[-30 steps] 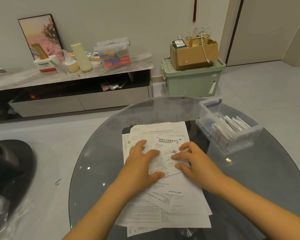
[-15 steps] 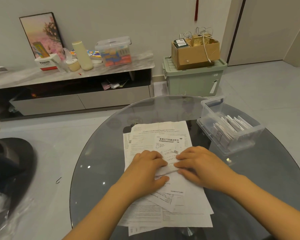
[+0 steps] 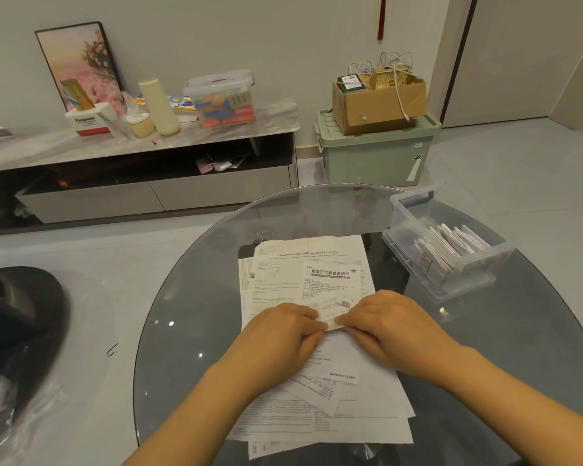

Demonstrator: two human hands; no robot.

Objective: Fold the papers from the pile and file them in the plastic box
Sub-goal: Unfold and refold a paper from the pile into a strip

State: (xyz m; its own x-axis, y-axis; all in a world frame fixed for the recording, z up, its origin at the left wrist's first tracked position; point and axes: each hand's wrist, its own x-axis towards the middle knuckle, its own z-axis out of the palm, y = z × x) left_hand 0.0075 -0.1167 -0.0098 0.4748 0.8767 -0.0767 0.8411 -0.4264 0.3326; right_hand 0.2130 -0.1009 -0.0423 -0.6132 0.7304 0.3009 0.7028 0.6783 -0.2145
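Head view looks down on a round, dark smoked-glass counter (image 3: 196,307) standing on a pale grey tiled floor (image 3: 535,169), with a low marble-topped cabinet (image 3: 142,146) along the white wall and a cardboard box (image 3: 377,105) sitting on a green lidded plastic bin (image 3: 374,156) beside it. A loose pile of white printed papers (image 3: 283,274) lies at the counter's middle, its long axis running from the person toward the far edge. Both hands rest on the pile: the left hand (image 3: 280,334) and right hand (image 3: 391,327) each pinch the small folded white slip (image 3: 334,307) between curled fingers, its fold lying crosswise. At the right edge sits a clear rectangular plastic box (image 3: 414,243), already holding a row of folded papers (image 3: 448,250) standing on edge.
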